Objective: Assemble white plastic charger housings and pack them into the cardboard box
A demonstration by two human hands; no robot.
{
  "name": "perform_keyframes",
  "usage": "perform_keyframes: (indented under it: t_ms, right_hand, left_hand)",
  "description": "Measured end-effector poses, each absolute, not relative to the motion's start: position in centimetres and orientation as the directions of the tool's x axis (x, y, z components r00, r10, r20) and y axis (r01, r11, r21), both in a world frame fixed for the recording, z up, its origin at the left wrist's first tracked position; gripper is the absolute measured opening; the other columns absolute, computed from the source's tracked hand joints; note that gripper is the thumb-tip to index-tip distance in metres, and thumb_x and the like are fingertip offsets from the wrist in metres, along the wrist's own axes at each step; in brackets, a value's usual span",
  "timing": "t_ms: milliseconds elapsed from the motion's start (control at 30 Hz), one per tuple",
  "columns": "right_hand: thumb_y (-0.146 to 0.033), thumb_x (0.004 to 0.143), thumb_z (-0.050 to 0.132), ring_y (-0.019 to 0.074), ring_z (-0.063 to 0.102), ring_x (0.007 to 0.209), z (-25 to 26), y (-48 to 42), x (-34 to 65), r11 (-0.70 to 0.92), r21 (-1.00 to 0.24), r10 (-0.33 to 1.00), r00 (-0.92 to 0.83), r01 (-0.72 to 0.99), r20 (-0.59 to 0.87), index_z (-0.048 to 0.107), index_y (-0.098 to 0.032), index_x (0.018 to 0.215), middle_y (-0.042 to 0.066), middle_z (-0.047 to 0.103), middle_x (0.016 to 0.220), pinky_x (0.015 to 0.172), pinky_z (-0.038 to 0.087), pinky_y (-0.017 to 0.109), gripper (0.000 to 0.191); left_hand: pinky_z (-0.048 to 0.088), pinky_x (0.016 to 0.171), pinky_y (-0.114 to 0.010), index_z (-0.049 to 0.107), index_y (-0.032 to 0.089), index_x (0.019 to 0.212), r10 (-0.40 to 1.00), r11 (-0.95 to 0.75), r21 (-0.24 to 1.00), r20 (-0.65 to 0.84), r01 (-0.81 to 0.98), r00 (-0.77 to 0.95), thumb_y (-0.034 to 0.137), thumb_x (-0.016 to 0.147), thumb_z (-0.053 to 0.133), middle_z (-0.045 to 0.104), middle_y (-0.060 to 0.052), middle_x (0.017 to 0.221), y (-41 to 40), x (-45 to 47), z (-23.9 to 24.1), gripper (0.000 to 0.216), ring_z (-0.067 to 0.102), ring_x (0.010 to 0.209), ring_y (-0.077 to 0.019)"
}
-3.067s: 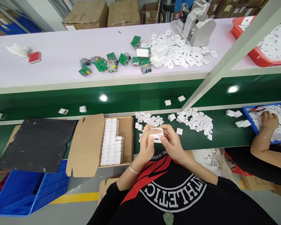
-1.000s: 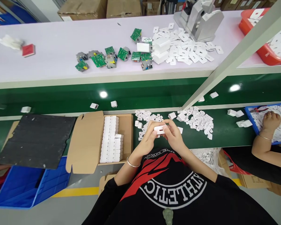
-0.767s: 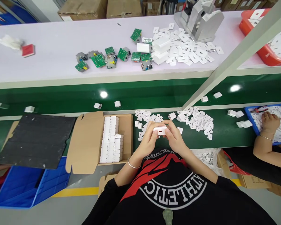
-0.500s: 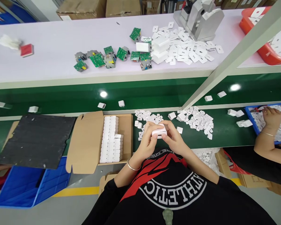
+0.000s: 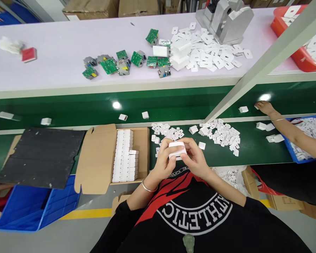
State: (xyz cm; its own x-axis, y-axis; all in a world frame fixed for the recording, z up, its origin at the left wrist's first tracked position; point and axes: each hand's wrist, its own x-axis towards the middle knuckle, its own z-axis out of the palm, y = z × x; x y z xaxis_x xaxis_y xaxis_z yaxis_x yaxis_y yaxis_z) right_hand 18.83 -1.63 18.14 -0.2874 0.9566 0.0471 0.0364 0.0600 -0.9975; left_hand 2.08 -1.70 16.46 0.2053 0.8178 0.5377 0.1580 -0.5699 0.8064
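Observation:
Both my hands grip one small white charger block (image 5: 176, 149) just above the near green ledge. My left hand (image 5: 164, 162) clasps its left side, fingers curled round it. My right hand (image 5: 196, 160) pinches its right side with thumb and fingers. Behind the hands lie small flat white plates (image 5: 166, 132) in a scatter, and a bigger heap (image 5: 223, 136) lies to the right. Left of my hands stands an open cardboard box (image 5: 140, 154) holding rows of white blocks (image 5: 124, 157).
White blocks (image 5: 145, 115) ride the green conveyor belt (image 5: 68, 110). A co-worker's hand (image 5: 263, 106) reaches onto the belt at right, beside a blue tray (image 5: 292, 151). Green circuit boards (image 5: 109, 65), white plates and a metal press (image 5: 228, 19) sit on the far table. A black sheet (image 5: 39, 156) covers blue bins at left.
I turned the white block in my hands, its broad face now upward. Blocks on the belt drifted right. The co-worker's hand left the blue tray and reached onto the belt.

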Motion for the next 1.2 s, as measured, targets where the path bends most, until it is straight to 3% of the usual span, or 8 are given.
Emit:
perform_keyframes:
  t_ms: [200, 333, 533, 833, 933, 1000, 1067, 1200]
  right_hand:
    - [-0.061, 0.101, 0.057, 0.0125, 0.040, 0.054, 16.6, -0.8, 19.0, -0.038, -0.999, 0.974, -0.226, -0.017, -0.033, 0.056, -0.025, 0.118, -0.007, 0.049, 0.068, 0.052, 0.032, 0.027, 0.040]
    - [-0.061, 0.097, 0.062, 0.0147, 0.048, 0.062, 17.4, -0.4, 19.6, -0.029, -1.000, 0.975, -0.221, 0.003, -0.029, 0.058, -0.025, 0.117, -0.004, 0.052, 0.073, 0.056, 0.037, 0.028, 0.042]
    - [-0.057, 0.096, 0.064, 0.0183, 0.059, 0.075, 18.7, -0.5, 19.9, -0.050, -0.998, 0.973, -0.225, 0.024, -0.054, 0.063, -0.023, 0.115, 0.002, 0.064, 0.087, 0.064, 0.046, 0.031, 0.039]
    - [-0.062, 0.100, 0.055, 0.0167, 0.055, 0.066, 17.9, -0.5, 19.9, -0.078, -0.997, 0.975, -0.209, 0.002, -0.077, 0.067, -0.022, 0.114, 0.001, 0.063, 0.081, 0.059, 0.045, 0.030, 0.043]
    - [-0.057, 0.105, 0.048, 0.0163, 0.052, 0.064, 18.0, -0.6, 20.0, -0.030, -0.994, 0.974, -0.219, 0.101, -0.051, 0.066, -0.023, 0.127, 0.001, 0.060, 0.081, 0.058, 0.045, 0.030, 0.044]
    - [-0.052, 0.104, 0.054, 0.0159, 0.051, 0.066, 18.2, -0.6, 20.3, 0.068, -0.966, 0.978, -0.210, 0.248, 0.015, 0.062, -0.026, 0.140, 0.002, 0.060, 0.090, 0.061, 0.047, 0.032, 0.044]
    - [-0.045, 0.101, 0.062, 0.0157, 0.052, 0.070, 18.3, -0.5, 20.5, 0.202, -0.905, 0.969, -0.208, 0.375, 0.130, 0.062, -0.030, 0.143, 0.006, 0.060, 0.106, 0.064, 0.050, 0.033, 0.045]
    - [-0.036, 0.102, 0.063, 0.0173, 0.058, 0.080, 18.2, -0.2, 20.8, 0.384, -0.857, 0.907, -0.317, 0.344, 0.279, 0.070, -0.033, 0.134, 0.008, 0.059, 0.121, 0.068, 0.056, 0.034, 0.032]
  left_hand:
    - [0.051, 0.092, -0.040, 0.056, 0.028, 0.144, 0.889, -0.290, 0.950, 0.224, 0.114, 0.398, 0.047, 0.112, 0.031, 0.055, -0.009, 0.117, -1.0, 1.1, 17.1, 0.044, 0.055, 0.108, -0.0235]
    - [0.048, 0.107, -0.045, 0.051, 0.028, 0.148, 0.874, -0.261, 0.960, 0.190, 0.100, 0.447, 0.048, 0.111, 0.039, 0.058, -0.012, 0.133, -0.5, 0.9, 17.5, 0.044, 0.055, 0.123, -0.0264]
    - [0.052, 0.101, -0.041, 0.046, 0.028, 0.149, 0.847, -0.163, 0.986, 0.156, -0.030, 0.508, 0.048, 0.107, 0.050, 0.058, -0.011, 0.140, -0.4, 0.8, 17.1, 0.046, 0.060, 0.121, -0.0260]
    - [0.053, 0.103, -0.040, 0.052, 0.026, 0.145, 0.895, -0.115, 0.990, 0.136, -0.076, 0.425, 0.047, 0.107, 0.051, 0.059, -0.012, 0.142, -0.9, 1.5, 16.9, 0.044, 0.062, 0.121, -0.0263]
    - [0.049, 0.111, -0.043, 0.056, 0.026, 0.144, 0.911, -0.155, 0.988, 0.154, -0.028, 0.382, 0.049, 0.108, 0.048, 0.061, -0.011, 0.142, -0.9, 1.7, 17.0, 0.043, 0.059, 0.129, -0.0271]
    - [0.050, 0.108, -0.041, 0.060, 0.026, 0.139, 0.931, -0.126, 0.992, 0.114, 0.012, 0.347, 0.052, 0.108, 0.046, 0.063, -0.010, 0.140, -0.9, 1.8, 17.0, 0.044, 0.059, 0.128, -0.0268]
    - [0.054, 0.095, -0.037, 0.064, 0.024, 0.132, 0.952, -0.046, 0.998, 0.035, 0.030, 0.304, 0.056, 0.108, 0.043, 0.067, -0.010, 0.132, -0.9, 2.0, 16.6, 0.046, 0.063, 0.114, -0.0244]
    - [0.049, 0.070, -0.030, 0.067, 0.021, 0.119, 0.968, 0.064, 0.997, -0.070, 0.034, 0.243, 0.063, 0.107, 0.039, 0.067, -0.006, 0.098, -0.8, 2.2, 15.6, 0.052, 0.056, 0.079, -0.0173]
